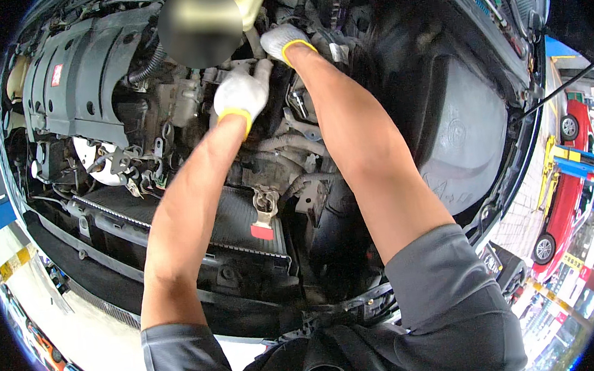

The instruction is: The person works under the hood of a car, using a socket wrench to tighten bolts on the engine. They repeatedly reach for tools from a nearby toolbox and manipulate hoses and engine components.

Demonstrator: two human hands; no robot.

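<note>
Both my hands wear white knit gloves with yellow cuffs, deep in a car's engine bay. My left hand (241, 92) is curled at the metal and hose fittings in the middle; what its fingers grip is hidden. My right hand (284, 44) is above and to the right, fingers bent down onto parts beside a dark pipe (252, 41), their hold unclear. A pale yellow object (252, 2) is just beyond them, partly under a blurred patch. A dark engine cover (72, 77) is at the left, and a bright metal fitting (299, 103) lies below my right hand.
A grey plastic housing (468, 144) fills the right side. The radiator (125, 213) and front crossmember run below my hands, near a red-tipped latch part (261, 230). A thin prop rod (561, 81) slants at the right. Outside are red cars (564, 213) and a blue lift (581, 159).
</note>
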